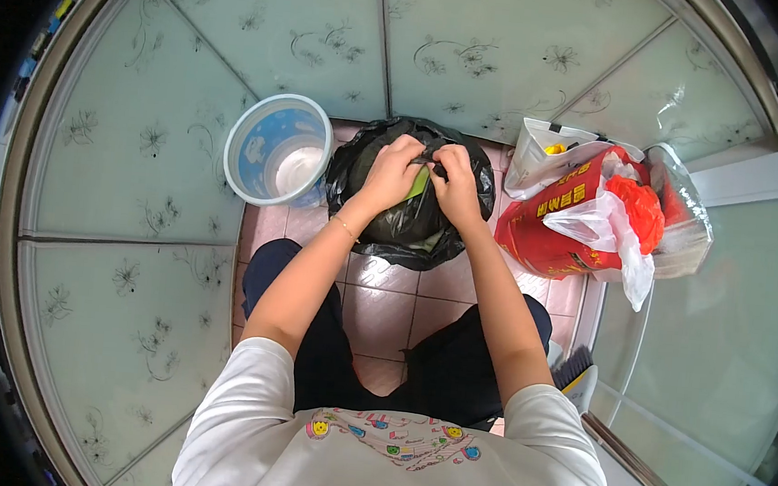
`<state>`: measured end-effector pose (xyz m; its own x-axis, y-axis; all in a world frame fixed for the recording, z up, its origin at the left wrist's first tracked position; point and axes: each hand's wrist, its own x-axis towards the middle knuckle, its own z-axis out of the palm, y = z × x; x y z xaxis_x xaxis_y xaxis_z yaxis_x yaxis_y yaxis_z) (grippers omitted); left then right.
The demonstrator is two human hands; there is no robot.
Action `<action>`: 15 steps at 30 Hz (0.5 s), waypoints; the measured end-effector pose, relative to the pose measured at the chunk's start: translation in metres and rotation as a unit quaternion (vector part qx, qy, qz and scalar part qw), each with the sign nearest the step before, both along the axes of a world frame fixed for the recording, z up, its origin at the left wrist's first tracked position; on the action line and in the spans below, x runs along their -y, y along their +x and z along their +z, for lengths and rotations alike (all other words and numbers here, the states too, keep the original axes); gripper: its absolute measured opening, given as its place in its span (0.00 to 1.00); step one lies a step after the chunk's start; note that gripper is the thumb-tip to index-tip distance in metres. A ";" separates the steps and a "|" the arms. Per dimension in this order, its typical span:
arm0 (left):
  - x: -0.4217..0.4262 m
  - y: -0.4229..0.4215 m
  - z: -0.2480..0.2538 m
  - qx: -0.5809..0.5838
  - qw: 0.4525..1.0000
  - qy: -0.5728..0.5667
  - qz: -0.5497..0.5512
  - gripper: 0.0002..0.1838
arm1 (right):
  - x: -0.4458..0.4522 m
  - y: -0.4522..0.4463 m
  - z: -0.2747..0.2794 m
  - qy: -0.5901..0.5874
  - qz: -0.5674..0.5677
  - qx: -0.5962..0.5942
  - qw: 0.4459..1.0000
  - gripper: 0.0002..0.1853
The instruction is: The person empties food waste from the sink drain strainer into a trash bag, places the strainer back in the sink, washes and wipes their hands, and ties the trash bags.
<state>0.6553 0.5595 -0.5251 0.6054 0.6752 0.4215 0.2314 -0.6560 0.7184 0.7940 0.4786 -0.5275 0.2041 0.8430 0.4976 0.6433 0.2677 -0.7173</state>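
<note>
A black plastic bag (392, 236) lines a round bin on the floor between my knees, its edge folded out over the rim. My left hand (394, 172) and my right hand (457, 184) meet above its middle, fingers bent and pinched close together. Dark plastic of the bag seems to be gripped at the fingertips, though the fingers partly cover it. Just below them a green piece (418, 184) shows inside the bag; its kind is not clear. Another pale green bit (427, 242) lies near the bag's front edge.
A clear blue bucket (252, 145) with a white rim stands left of the bin. To the right are a red bag (537, 220), a white bag (532, 167) and an orange-red plastic bag (638, 212). Frosted panels (322, 46) enclose the tiled floor (379, 311). A brush (571, 369) is by my right knee.
</note>
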 end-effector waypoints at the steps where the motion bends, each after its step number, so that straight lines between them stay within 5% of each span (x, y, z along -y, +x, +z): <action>1: 0.001 -0.001 0.004 -0.005 0.999 -0.047 -0.009 0.13 | 0.000 0.002 0.000 0.001 -0.006 -0.004 1.000 0.16; 5: -0.001 0.002 0.017 0.020 0.970 -0.242 0.008 0.15 | -0.002 0.002 0.004 0.034 -0.043 0.036 0.998 0.12; 9: -0.007 0.012 0.020 -0.003 0.988 -0.034 0.153 0.11 | -0.002 0.001 0.026 0.095 -0.099 0.216 0.967 0.09; 15: -0.043 -0.005 0.002 -0.027 0.953 0.024 0.300 0.08 | 0.011 -0.014 0.013 0.023 -0.050 0.248 0.967 0.06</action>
<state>0.6501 0.6021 -0.5233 0.1386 0.8877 0.4391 0.6108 -0.4256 0.6676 0.7802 0.4674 -0.5143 0.0091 0.8062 0.5916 0.9294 0.2114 -0.3024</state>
